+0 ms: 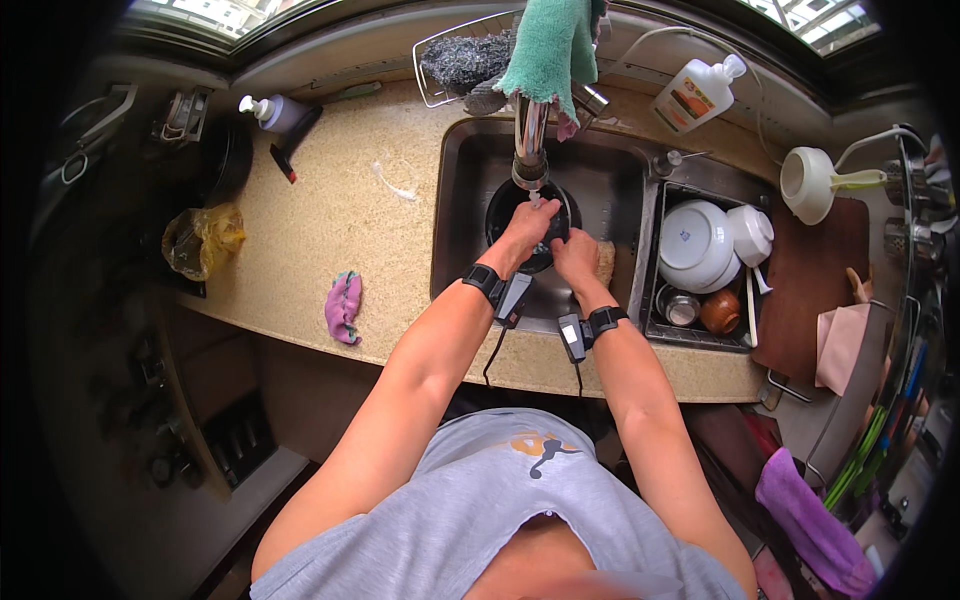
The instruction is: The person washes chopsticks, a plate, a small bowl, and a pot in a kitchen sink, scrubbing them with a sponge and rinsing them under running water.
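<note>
A round black pan (pixel 501 217) sits in the steel sink (pixel 469 161), under the chrome faucet (pixel 531 150). A thin stream of water falls from the spout. My left hand (pixel 534 225) reaches over the pan, its fingers by the stream; whether they hold anything is hidden. At the pan's right rim my right hand (pixel 577 257) is curled, with its fingertips partly hidden. A tan loofah-like scrubber (pixel 606 262) lies just right of that hand, partly covered by it. A green cloth (pixel 551 52) hangs over the faucet.
A drain basket (pixel 651 300) right of the sink holds white bowls (pixel 694 236), a brown cup (pixel 720 311) and a metal cup (pixel 681 306). Left on the counter are a pink cloth (pixel 343 307) and a pump bottle (pixel 281 112). A detergent bottle (pixel 694 94) stands behind.
</note>
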`<control>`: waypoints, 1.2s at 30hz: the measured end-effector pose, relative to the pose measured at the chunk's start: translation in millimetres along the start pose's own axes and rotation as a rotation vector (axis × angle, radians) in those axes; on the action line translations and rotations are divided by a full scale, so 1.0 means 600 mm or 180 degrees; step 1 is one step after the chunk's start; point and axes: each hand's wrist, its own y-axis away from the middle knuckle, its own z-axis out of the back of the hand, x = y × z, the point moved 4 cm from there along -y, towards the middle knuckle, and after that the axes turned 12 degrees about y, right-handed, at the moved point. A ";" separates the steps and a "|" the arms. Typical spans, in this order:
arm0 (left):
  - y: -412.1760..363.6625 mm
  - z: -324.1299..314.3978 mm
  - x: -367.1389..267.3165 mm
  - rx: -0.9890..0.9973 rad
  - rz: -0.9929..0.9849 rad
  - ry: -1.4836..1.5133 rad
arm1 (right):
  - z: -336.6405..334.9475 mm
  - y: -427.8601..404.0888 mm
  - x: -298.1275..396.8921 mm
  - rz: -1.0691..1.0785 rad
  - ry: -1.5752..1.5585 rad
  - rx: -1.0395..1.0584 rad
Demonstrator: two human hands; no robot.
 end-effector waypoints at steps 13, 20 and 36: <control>0.055 0.042 -0.007 -0.0180 0.0174 0.3488 | 0.114 0.123 0.137 0.1353 -0.0962 -0.0681; 0.055 0.068 0.006 -0.0283 0.0774 0.4685 | 0.103 0.127 0.187 0.0864 -0.0469 -0.1104; 0.145 0.149 0.026 -0.0644 0.0001 0.4047 | 0.067 -0.021 0.129 -0.0470 -0.3344 -0.0347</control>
